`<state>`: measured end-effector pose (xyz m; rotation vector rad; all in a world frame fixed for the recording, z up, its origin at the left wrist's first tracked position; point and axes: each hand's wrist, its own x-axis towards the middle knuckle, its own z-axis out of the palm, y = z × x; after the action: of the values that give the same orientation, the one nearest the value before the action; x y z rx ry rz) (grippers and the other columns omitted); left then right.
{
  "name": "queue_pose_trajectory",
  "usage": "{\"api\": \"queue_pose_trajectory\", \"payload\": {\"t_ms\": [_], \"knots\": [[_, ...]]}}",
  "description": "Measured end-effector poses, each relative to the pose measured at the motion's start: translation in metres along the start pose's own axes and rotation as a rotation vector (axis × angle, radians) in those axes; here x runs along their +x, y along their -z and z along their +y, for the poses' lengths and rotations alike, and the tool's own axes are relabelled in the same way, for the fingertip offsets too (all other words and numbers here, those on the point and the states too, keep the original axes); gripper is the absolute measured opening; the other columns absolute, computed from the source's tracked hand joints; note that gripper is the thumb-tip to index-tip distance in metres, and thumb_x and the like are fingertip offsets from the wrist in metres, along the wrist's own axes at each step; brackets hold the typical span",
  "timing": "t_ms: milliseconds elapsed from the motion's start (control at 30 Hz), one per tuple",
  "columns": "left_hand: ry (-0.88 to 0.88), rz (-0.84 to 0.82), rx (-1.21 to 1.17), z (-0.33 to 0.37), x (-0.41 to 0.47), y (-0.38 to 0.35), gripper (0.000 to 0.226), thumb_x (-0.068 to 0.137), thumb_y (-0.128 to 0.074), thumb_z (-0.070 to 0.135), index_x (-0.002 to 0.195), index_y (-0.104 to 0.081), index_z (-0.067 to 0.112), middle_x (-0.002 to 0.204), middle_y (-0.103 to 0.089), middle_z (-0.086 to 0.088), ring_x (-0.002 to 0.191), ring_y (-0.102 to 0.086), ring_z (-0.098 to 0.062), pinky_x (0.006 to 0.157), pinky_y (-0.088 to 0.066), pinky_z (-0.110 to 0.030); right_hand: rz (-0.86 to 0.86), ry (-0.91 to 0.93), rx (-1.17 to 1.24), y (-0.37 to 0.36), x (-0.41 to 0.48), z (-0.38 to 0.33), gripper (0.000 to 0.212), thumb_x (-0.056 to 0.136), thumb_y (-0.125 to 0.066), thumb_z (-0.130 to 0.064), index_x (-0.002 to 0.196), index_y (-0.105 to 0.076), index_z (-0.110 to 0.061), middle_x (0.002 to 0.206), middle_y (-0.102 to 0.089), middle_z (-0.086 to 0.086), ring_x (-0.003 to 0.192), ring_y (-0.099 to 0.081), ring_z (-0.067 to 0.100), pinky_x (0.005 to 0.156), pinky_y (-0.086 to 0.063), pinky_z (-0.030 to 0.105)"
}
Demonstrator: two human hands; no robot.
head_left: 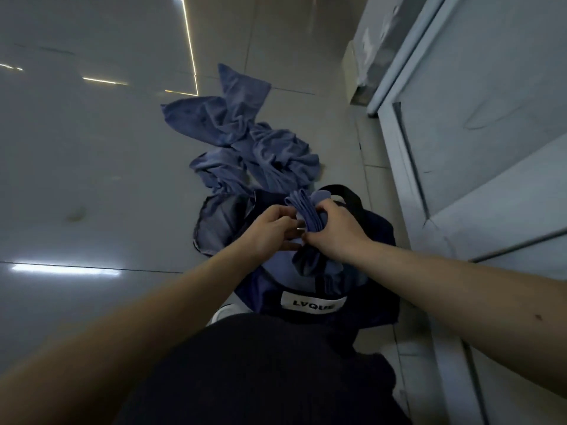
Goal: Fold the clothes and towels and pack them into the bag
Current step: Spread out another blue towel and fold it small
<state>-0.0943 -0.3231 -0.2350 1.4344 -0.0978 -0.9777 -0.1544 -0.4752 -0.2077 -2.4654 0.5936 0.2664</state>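
Frame centre: right hand (pixel 333 233) grips the folded blue cloth (pixel 302 210) over the bag (pixel 362 305), left hand (pixel 270 233) touching it, grasp unclear; best lowered flat, folds kept pressed.

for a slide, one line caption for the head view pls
Right hand grips a bunched blue cloth over the navy bag, left hand against it, more blue clothes crumpled beyond

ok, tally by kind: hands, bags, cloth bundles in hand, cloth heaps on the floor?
Hands: 2, left hand and right hand
Dark bag: 1
Blue bundle, gripped by the right hand: 1
Blue heap on the floor: 1, pieces not separable
Total: 5
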Motion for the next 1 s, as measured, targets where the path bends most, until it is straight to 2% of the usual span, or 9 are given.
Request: {"api": "queue_pose_trajectory", "payload": {"t_ms": [67,167,233,367,467,567,633,800,1000], "knots": [[0.026,0.004,0.003,-0.007,-0.002,-0.004,0.029,0.102,-0.046,0.009,0.130,-0.046,0.004,0.124,-0.064,-0.016,0.109,-0.067,-0.026,0.077,-0.060,-0.036,0.010,-0.033,0.003,-0.007,-0.004,0.010,0.050,0.070,-0.075,-0.043,0.110,-0.048,-0.032,0.105,-0.061,0.005,0.086,-0.063,0.023,0.073,-0.057,0.043],[0.012,-0.001,0.124,-0.023,-0.005,-0.001,0.030,0.097,-0.047,-0.001,0.125,-0.048,0.007,0.121,-0.066,-0.011,0.102,-0.069,-0.026,0.086,-0.057,-0.042,0.006,-0.052,0.026,-0.018,-0.014,0.023,0.047,0.068,-0.072,-0.049,0.106,-0.047,-0.034,0.104,-0.059,0.005,0.085,-0.062,0.023,0.070,-0.057,0.041],[-0.067,-0.014,0.391,-0.035,-0.006,0.008,0.034,0.090,-0.048,-0.001,0.121,-0.053,0.012,0.113,-0.069,-0.003,0.098,-0.068,-0.022,0.091,-0.056,-0.043,0.029,-0.062,0.045,-0.023,-0.020,0.028,0.043,0.073,-0.073,-0.045,0.105,-0.049,-0.032,0.106,-0.056,0.004,0.086,-0.061,0.021,0.070,-0.056,0.041],[-0.210,-0.237,1.213,-0.051,-0.010,0.034,0.044,0.076,-0.043,0.033,0.114,-0.065,0.026,0.109,-0.065,0.004,0.111,-0.055,-0.016,0.106,-0.036,-0.036,0.061,-0.079,0.063,-0.030,-0.028,0.034,0.042,0.077,-0.073,-0.037,0.111,-0.051,-0.028,0.112,-0.049,0.001,0.093,-0.058,0.022,0.079,-0.055,0.045],[-0.410,-0.232,1.502,-0.065,-0.003,0.052,0.049,0.078,-0.032,0.039,0.105,-0.072,0.026,0.101,-0.065,0.003,0.110,-0.051,-0.016,0.103,-0.026,-0.036,0.027,-0.097,0.023,-0.033,-0.035,0.035,0.046,0.078,-0.072,-0.041,0.117,-0.049,-0.031,0.113,-0.050,0.001,0.093,-0.058,0.022,0.079,-0.055,0.043],[-0.655,-0.158,1.630,-0.074,0.007,0.062,0.028,0.079,-0.041,0.030,0.078,-0.068,0.023,0.072,-0.064,0.006,0.086,-0.060,-0.022,0.086,-0.032,-0.038,-0.013,-0.102,-0.057,-0.035,-0.040,0.035,0.051,0.081,-0.072,-0.040,0.125,-0.046,-0.031,0.117,-0.046,0.001,0.100,-0.055,0.024,0.084,-0.053,0.042],[-0.755,-0.147,1.697,-0.072,0.008,0.062,0.021,0.083,-0.046,0.029,0.071,-0.063,0.024,0.067,-0.061,0.008,0.081,-0.056,-0.022,0.082,-0.035,-0.037,-0.034,-0.105,-0.090,-0.036,-0.041,0.034,0.055,0.082,-0.071,-0.041,0.129,-0.044,-0.030,0.119,-0.044,0.002,0.104,-0.055,0.026,0.085,-0.052,0.041],[-0.846,-0.098,1.693,-0.059,-0.001,0.072,0.033,0.094,-0.045,0.036,0.069,-0.063,0.025,0.069,-0.057,0.010,0.084,-0.050,-0.019,0.083,-0.038,-0.036,-0.041,-0.085,-0.140,-0.039,-0.043,0.030,0.057,0.084,-0.069,-0.038,0.133,-0.042,-0.027,0.130,-0.037,0.001,0.108,-0.056,0.028,0.082,-0.053,0.041],[-0.878,-0.247,1.691,-0.048,-0.018,0.085,0.037,0.101,-0.037,0.047,0.081,-0.062,0.029,0.085,-0.054,0.012,0.089,-0.045,-0.015,0.089,-0.037,-0.034,-0.044,0.061,-0.261,-0.040,-0.048,0.014,0.046,0.085,-0.065,-0.030,0.129,-0.050,-0.022,0.149,-0.025,-0.004,0.111,-0.056,0.027,0.076,-0.052,0.041]]}}
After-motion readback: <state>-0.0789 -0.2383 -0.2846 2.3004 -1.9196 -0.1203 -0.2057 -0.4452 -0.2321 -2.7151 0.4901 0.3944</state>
